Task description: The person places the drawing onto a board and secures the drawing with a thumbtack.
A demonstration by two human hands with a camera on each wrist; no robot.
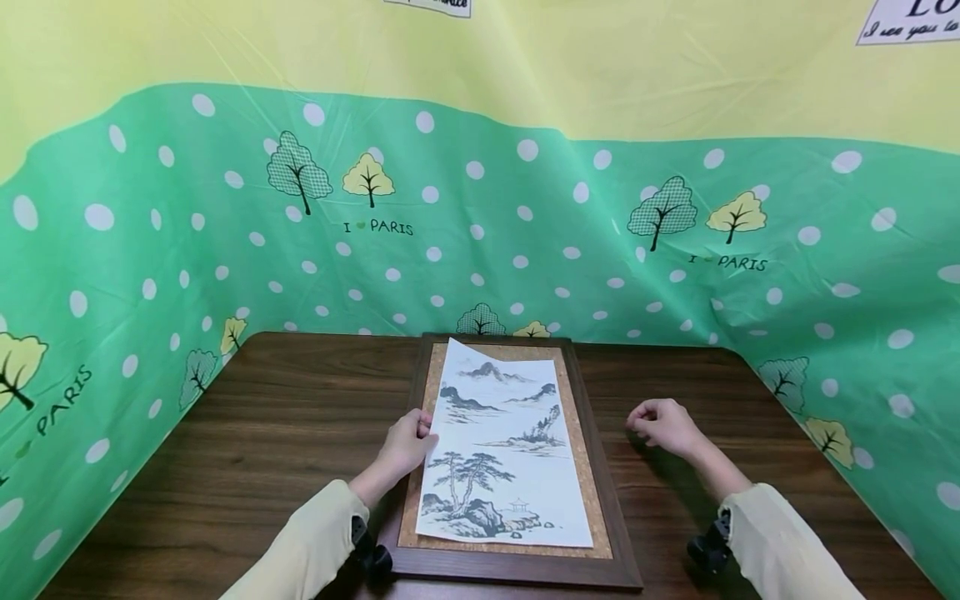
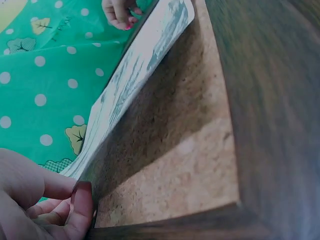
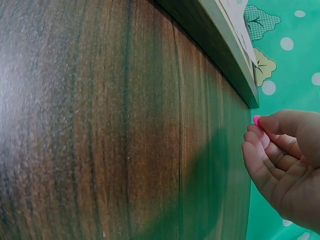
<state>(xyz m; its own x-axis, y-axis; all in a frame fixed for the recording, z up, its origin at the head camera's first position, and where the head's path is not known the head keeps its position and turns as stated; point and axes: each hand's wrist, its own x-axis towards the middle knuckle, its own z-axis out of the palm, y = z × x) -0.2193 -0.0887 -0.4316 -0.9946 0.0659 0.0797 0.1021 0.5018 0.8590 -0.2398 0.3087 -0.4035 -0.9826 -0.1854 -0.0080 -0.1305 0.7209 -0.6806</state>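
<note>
A white paper sheet [image 1: 525, 492] printed with an ink landscape of mountains and pine trees lies over the framed cork board [image 1: 603, 542]. Its top edge is wavy, and in the left wrist view the sheet [image 2: 145, 60] stands raised off the bare cork. My left hand [image 1: 408, 442] pinches the sheet's left edge between thumb and fingers, beside the frame. To the right of the board, my right hand [image 1: 667, 425] is held over the table. Between its thumb and fingertips it pinches a small pink pushpin [image 3: 256, 120], most of it hidden by the fingers.
The board's dark wooden frame [image 1: 517, 567] rests on a dark wood-grain table [image 1: 300, 392]. A green and yellow curtain [image 1: 495, 233] with dots and trees surrounds the table's back and sides. Black straps with small devices [image 1: 708, 550] sit at both wrists.
</note>
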